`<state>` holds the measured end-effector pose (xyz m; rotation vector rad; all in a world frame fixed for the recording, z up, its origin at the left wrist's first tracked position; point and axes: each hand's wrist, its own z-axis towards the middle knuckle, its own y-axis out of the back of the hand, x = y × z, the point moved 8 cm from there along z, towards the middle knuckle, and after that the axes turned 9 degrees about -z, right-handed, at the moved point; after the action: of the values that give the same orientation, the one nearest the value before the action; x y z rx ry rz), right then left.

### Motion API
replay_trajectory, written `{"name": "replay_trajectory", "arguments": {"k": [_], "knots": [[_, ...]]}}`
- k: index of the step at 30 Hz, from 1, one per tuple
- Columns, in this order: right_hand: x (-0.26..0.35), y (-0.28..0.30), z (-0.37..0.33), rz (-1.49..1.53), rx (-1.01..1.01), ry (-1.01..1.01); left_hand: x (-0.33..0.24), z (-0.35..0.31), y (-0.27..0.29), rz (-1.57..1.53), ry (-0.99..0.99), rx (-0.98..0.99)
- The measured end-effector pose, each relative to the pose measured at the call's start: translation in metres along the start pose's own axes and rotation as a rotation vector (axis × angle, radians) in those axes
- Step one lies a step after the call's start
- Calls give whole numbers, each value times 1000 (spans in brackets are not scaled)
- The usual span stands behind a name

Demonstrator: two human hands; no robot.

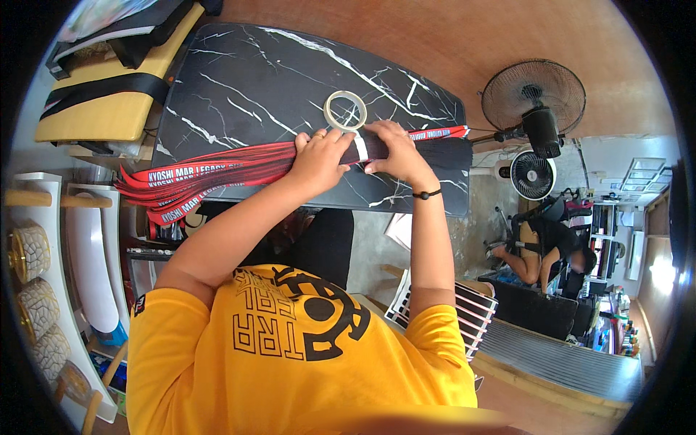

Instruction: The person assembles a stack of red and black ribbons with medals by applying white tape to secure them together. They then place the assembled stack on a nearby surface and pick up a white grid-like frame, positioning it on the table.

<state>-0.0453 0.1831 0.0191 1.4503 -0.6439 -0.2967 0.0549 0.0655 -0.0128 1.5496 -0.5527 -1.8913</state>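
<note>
Lengthwise, the bundle of straps (pixel 250 165) runs left to right across the black marbled table (pixel 275 80), its right end slightly farther off, its left end fanned past the table's edge. It looks red and black, with white lettering (a white band (pixel 361 148) circles its middle). The left hand (pixel 317 161) curls over it, gripping; the right hand (pixel 395 151) clasps it between thumb and fingers.

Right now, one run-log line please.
left hand: gripping ribbon bundle, left of white band; right hand: on bundle, right of band; tape roll: on marbled table, beyond hands; rest: fan past table's right end
</note>
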Motion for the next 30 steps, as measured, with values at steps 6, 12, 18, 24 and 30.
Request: {"name": "replay_trajectory", "arguments": {"k": [6,12,18,24,30], "knots": [[5,-10,-6,-184,47,-85,0,1,-1,51,-23,-56],[10,-5,-17,-234,-101,-63,-9,4,-4,109,-69,10],[12,-3,-29,-235,-223,-51,-15,4,-6,130,-89,16],[11,-5,-30,-215,-237,-52,-14,9,-6,144,-51,93],[12,-2,-29,-196,-251,-35,-14,8,-3,134,-19,86]]}}
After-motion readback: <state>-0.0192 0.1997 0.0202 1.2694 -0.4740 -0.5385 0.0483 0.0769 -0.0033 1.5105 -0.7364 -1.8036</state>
